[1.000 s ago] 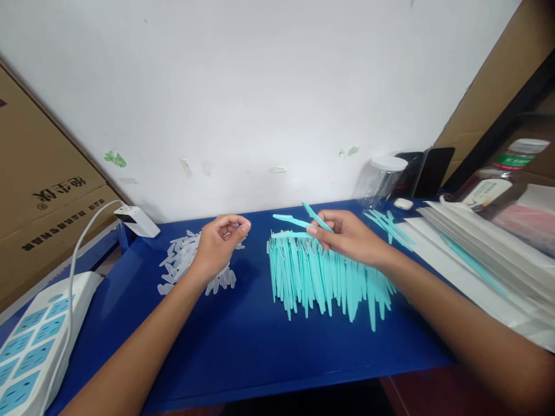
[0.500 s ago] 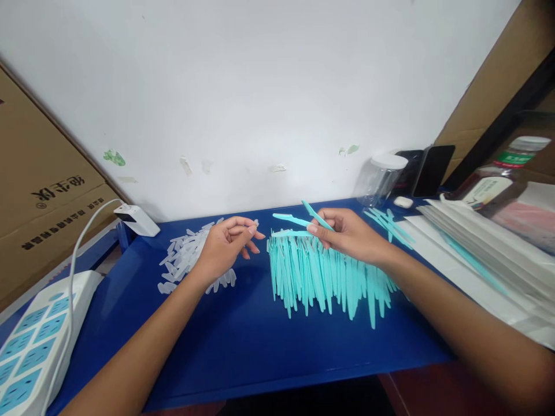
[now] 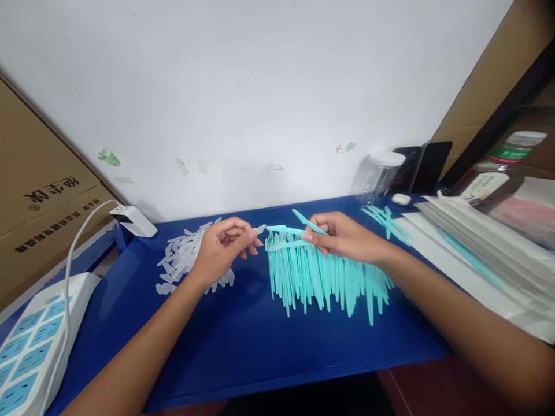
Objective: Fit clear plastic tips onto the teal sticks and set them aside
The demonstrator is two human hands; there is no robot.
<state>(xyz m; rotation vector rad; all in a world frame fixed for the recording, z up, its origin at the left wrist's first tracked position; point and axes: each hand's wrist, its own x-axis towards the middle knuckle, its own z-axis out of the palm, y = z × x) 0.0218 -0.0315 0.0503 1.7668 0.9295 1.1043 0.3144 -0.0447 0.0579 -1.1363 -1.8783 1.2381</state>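
Observation:
My left hand (image 3: pixel 222 247) pinches a small translucent blade cap (image 3: pixel 261 229) between thumb and fingertips. Teal eyebrow razors (image 3: pixel 281 229) fan out from the closed fingers of my right hand (image 3: pixel 347 236). One of these razors points left at the cap, its tip close to it; whether they touch I cannot tell. Behind and below my left hand lies a loose heap of similar translucent caps (image 3: pixel 177 261). Under my right hand spreads a dense row of teal razors (image 3: pixel 321 280), laid roughly side by side and partly hidden by the hand.
A blue table (image 3: pixel 243 341) carries everything. Further right are a few crossed teal razors (image 3: pixel 387 222), a clear lidded jar (image 3: pixel 377 179), a dark phone (image 3: pixel 430 167), white packets (image 3: pixel 468 242) and a bottle (image 3: pixel 489 173). At left sit a power strip (image 3: pixel 39 346) and a white plugged device (image 3: pixel 133 221).
The cap in my left hand now sticks out further from the fingertips. The razors in my right hand have shifted left and tilted, bringing one tip near the cap.

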